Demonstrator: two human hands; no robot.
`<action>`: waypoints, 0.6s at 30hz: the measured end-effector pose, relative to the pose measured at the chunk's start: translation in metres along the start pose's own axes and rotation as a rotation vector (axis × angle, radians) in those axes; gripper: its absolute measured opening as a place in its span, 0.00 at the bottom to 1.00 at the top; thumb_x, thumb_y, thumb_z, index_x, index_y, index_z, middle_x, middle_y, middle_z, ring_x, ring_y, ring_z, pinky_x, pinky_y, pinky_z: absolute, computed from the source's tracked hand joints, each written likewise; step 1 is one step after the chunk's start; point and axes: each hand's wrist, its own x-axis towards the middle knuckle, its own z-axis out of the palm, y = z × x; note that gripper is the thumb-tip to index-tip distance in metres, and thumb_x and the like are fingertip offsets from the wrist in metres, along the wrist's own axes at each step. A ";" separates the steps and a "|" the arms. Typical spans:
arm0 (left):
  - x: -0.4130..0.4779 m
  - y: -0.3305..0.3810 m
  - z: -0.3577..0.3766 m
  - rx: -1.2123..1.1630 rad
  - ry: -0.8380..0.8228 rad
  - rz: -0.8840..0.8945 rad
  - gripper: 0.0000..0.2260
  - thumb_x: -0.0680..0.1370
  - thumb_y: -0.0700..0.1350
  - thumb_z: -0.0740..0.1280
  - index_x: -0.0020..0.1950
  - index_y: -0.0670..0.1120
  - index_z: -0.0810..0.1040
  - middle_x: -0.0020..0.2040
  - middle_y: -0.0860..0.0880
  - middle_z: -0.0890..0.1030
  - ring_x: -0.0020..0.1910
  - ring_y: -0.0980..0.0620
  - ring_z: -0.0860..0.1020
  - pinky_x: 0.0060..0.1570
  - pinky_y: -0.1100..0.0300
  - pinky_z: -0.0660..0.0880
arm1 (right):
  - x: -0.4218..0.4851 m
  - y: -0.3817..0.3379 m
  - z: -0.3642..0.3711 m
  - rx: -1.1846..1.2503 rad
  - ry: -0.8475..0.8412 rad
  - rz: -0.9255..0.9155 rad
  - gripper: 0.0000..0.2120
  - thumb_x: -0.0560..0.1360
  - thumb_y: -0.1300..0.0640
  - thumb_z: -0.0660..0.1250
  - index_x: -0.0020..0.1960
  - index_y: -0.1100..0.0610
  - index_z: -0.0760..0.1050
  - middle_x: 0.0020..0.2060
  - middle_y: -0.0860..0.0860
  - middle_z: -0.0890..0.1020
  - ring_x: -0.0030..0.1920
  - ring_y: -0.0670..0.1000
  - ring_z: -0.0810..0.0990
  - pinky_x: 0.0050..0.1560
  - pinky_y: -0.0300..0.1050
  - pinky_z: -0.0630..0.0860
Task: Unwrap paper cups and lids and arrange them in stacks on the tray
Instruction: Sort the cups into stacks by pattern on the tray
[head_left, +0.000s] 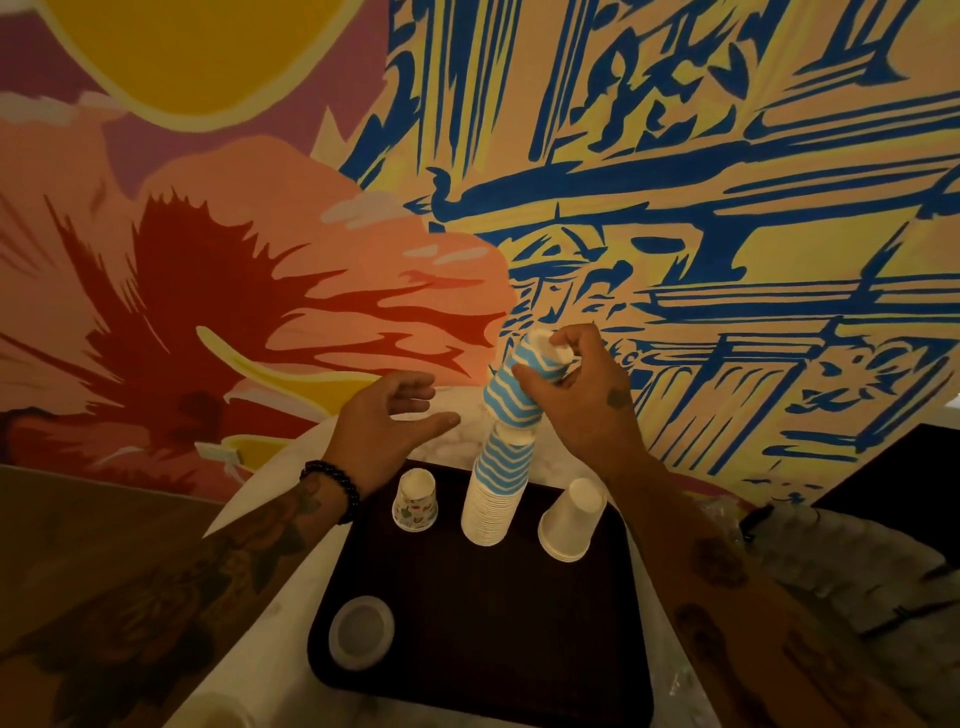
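You're well along, I'd judge. Your right hand (576, 395) grips a batch of blue-and-white wavy-striped paper cups (511, 389), which meets the top of the tall matching stack (493, 499) on the dark brown rectangular tray (467, 623). Your left hand (384, 421) hovers beside it, fingers loose, holding nothing. The small printed cups (414, 501), smooth plain white upturned cups (569, 519) and one round translucent lid (361, 633) (lids look scarcely begun) stand there too.

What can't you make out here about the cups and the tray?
All in the head view:
- How many striped cups the right hand grips: its fingers cover them.
- Whether they are seated on the tall stack: the join is blurred.
- Lid: one or several, too dim to tell.
- Tray: its right rim is hidden by the right forearm.
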 end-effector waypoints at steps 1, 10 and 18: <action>0.000 -0.001 -0.003 0.013 0.010 -0.003 0.23 0.69 0.47 0.79 0.62 0.47 0.79 0.54 0.53 0.82 0.53 0.59 0.81 0.52 0.66 0.78 | -0.001 0.004 0.001 -0.032 -0.016 -0.003 0.20 0.73 0.47 0.76 0.58 0.50 0.70 0.49 0.46 0.78 0.43 0.46 0.78 0.42 0.37 0.73; -0.004 -0.003 -0.019 0.034 0.034 -0.035 0.18 0.70 0.48 0.79 0.57 0.48 0.81 0.52 0.54 0.83 0.52 0.58 0.81 0.51 0.65 0.76 | -0.026 0.036 0.025 -0.207 -0.243 0.109 0.22 0.73 0.46 0.75 0.59 0.51 0.68 0.55 0.48 0.77 0.55 0.52 0.78 0.55 0.54 0.78; -0.018 0.005 -0.020 0.067 -0.015 -0.022 0.18 0.71 0.48 0.78 0.58 0.47 0.80 0.53 0.54 0.83 0.53 0.57 0.80 0.56 0.60 0.77 | -0.047 0.036 0.015 -0.252 -0.292 0.159 0.24 0.75 0.46 0.73 0.67 0.52 0.70 0.62 0.50 0.75 0.61 0.50 0.75 0.59 0.47 0.73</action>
